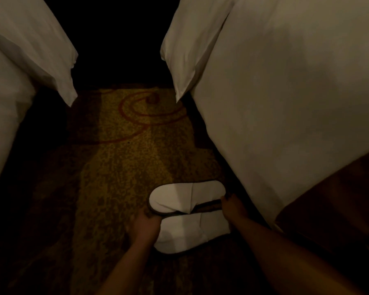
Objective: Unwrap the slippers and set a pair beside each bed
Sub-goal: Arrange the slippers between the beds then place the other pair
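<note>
Nearest, the left hand (144,228) lies at the toe ends of two white slippers, the near slipper (192,231) and the far slipper (185,198). In the dim light it cannot be told whether its fingers clasp either one. The right hand (232,206) pinches the far slipper's heel with curled fingers. Both slippers lie side by side and touching on the patterned carpet (126,156), heels toward the right bed (285,103) and just beside it. Farther off, across the carpet strip from that bed, stands the left bed (6,103).
</note>
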